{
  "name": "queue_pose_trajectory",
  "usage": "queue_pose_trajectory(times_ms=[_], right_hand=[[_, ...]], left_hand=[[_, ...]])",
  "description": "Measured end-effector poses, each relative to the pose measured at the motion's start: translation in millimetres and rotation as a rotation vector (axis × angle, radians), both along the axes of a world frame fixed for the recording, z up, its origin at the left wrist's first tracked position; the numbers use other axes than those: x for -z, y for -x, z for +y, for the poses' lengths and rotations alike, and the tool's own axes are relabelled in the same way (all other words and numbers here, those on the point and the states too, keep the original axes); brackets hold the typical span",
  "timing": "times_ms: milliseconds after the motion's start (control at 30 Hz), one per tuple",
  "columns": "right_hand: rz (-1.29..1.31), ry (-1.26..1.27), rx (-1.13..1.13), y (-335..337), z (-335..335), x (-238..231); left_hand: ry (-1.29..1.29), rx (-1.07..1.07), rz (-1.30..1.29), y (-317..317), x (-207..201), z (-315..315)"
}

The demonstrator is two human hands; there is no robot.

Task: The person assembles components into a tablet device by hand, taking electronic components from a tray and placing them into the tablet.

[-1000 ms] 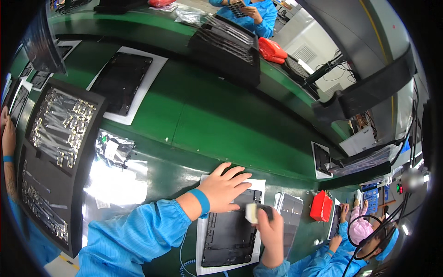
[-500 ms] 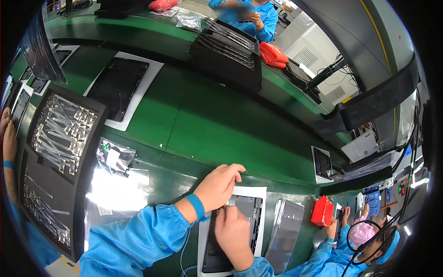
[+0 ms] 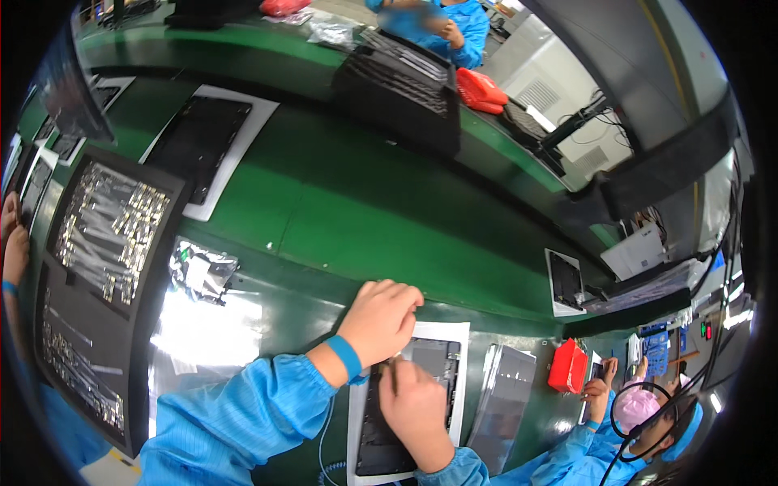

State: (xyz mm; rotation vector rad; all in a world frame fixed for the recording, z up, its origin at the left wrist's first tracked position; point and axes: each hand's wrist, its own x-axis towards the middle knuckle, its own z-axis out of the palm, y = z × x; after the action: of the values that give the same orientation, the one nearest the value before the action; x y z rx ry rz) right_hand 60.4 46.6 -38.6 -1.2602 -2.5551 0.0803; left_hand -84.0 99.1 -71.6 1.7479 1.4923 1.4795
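Hands on dark panel: left hand pressing flat at 12 o'clock, right hand clenched mid-panel; steady pressure seems wise.

We see a green bench carrying a white mat, a clear plastic bag, and a black tray.

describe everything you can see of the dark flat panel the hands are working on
The dark flat panel is a thin black rectangular slab lying flat on a white tray on the green bench, near the person's body. Its surface looks matte, with a paler grey patch near its top. The left hand rests over its upper left corner; the right hand presses on its middle, hiding part of it.
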Motion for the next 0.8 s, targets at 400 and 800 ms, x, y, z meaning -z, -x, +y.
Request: queue_pose_trajectory(times_ms=[400,800], right_hand=[[0.454,0.289,0.110,-120,-18,-46],[0.454,0.228,0.108,-132,-32,-35]], left_hand=[[0.026,0.048,0.635,-12,1,-16],[-0.036,0.080,0.598,-11,-29,-23]])
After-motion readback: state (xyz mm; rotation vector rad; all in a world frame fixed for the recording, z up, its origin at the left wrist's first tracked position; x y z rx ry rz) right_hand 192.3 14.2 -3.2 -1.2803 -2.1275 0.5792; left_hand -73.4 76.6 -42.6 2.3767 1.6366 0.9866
